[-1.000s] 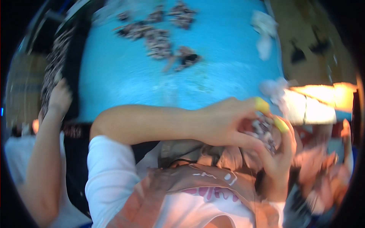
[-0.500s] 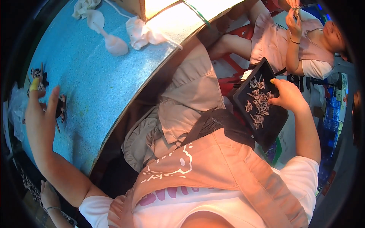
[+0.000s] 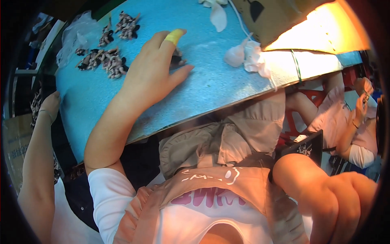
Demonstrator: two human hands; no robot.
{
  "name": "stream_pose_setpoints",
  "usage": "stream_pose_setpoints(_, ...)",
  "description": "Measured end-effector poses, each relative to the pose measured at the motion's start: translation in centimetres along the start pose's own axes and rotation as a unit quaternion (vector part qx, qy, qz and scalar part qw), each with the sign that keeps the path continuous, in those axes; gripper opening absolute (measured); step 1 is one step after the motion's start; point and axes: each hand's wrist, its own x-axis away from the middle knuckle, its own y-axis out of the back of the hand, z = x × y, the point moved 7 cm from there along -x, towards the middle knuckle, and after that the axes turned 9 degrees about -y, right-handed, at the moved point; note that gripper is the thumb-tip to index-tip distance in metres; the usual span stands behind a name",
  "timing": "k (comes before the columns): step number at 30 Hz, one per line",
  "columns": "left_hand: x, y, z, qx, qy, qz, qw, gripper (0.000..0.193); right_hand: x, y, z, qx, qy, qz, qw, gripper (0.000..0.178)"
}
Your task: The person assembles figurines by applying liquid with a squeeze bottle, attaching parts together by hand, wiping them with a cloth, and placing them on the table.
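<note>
My left hand (image 3: pixel 152 69) reaches over the blue tabletop (image 3: pixel 203 49), palm down, with a yellow wrap on one finger. Its thumb and fingers are spread, and a small dark piece (image 3: pixel 177 60), partly hidden, shows in the gap between them. Left of this hand lie several clusters of small pinkish-grey and black pieces (image 3: pixel 113 63). At the lower right my right hand (image 3: pixel 331 201) is raised large and close, its fingers curled; whatever they may hold is hidden. Beyond it stands a black tray (image 3: pixel 319 140) holding similar small pieces, mostly covered by my hand.
Crumpled white soft items (image 3: pixel 248 57) with a cord lie on the table beside a cardboard box (image 3: pixel 270 22) in bright light. A clear plastic bag (image 3: pixel 79 36) sits at the far left. One person's arm (image 3: pixel 40 126) is at left; another person (image 3: pixel 345 122) handles something small at right.
The view has turned, shifting the table rightward. My right hand has left the tray and come up close, its fingers now curled. My left hand now reaches right of the clusters.
</note>
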Motion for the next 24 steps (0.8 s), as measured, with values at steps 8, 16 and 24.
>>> stream_pose_setpoints(8,0.3,0.0,3.4,-0.122,0.126,0.075,0.982,0.055,1.4,1.2,1.1,-0.022,0.004,-0.054,0.998,0.022)
stream_pose_setpoints(16,0.3,-0.3,2.3,-0.142,0.036,0.063,0.987,0.046,1.5,1.8,1.0,-0.032,0.032,-0.103,0.994,0.018)
stream_pose_setpoints(24,-0.2,-0.7,2.6,0.178,0.135,0.042,0.974,0.042,0.8,3.2,0.5,-0.027,0.069,-0.149,0.986,0.014)
